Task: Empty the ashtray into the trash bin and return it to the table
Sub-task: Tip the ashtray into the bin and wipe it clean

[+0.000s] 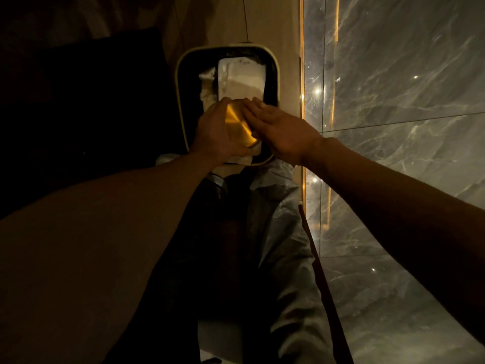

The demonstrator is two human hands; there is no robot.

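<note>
Gold-coloured brushed metal identifies the ashtray (pixel 237 124), a round dish held over the open trash bin (pixel 181 101) with its flat underside facing the camera. Left hand (pixel 215 132) grips the ashtray at its left edge, fingers curled around the rim. Right hand (pixel 278 130) lies flat against the ashtray's right side, fingers straight and pressed together, palm down. The trash bin is rectangular with rounded corners, a pale rim and a dark interior. Inside it lie a white box (pixel 241 77) and crumpled white paper (pixel 208 88). Grey veined marble floor (pixel 393 127) extends to the right of the bin. Lighting is dim.
</note>
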